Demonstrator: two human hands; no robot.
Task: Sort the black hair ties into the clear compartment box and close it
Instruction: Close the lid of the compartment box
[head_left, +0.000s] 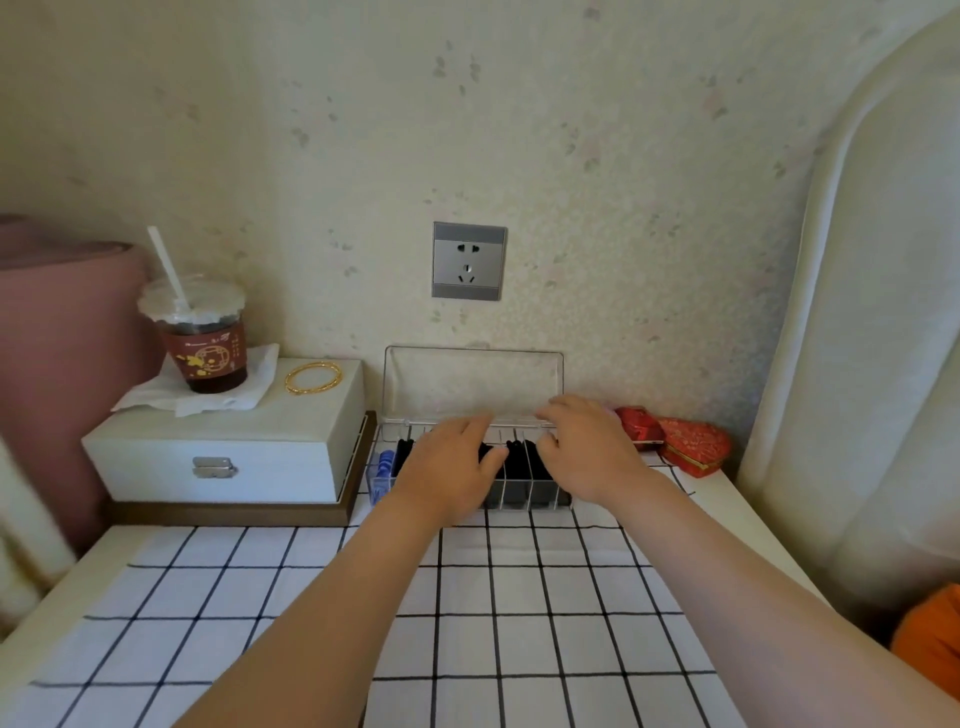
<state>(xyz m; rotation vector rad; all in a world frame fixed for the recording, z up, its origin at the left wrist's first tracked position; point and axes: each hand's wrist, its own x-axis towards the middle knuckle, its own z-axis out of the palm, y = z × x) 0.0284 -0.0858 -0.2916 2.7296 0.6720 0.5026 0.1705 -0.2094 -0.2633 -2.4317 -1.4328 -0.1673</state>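
Clear compartment box (540, 496) at the far edge of the checked cloth (467, 623), pushed up near the wall; lid (472, 382) raised and standing about upright behind it. Black hair ties (522, 462) already down in the middle compartments, between the thin dividers; something blue (385, 465) in the leftmost cell. No loose ties visible on the cloth.

Left hand (449, 475) laid flat across the left half of the box, fingers spread and relaxed, clamped on nothing. Right hand (589, 447) over the right half, fingers curled toward the rear rim near the hinge; possibly pinching a tie or the lid's edge, but too blurred and hidden to tell.

Judged stage: sorting about finished, closing next.

Risks from here:
- Ties standing proud of the dividers; lid brought down on them, snagging and not latching.
- Fingers resting in the compartments as the lid swings forward; pinch, or ties dragged out.
- Light box, smooth cloth; a one-sided push likely to skid or tip it toward the wall.

Further out: red pouches (670, 439) just beside the box on the right, well within a careless elbow's reach. White case (223, 441) to the left carrying a gold bangle (313, 378) and an iced drink (205, 343) on a napkin, a spill hazard if that case gets knocked.
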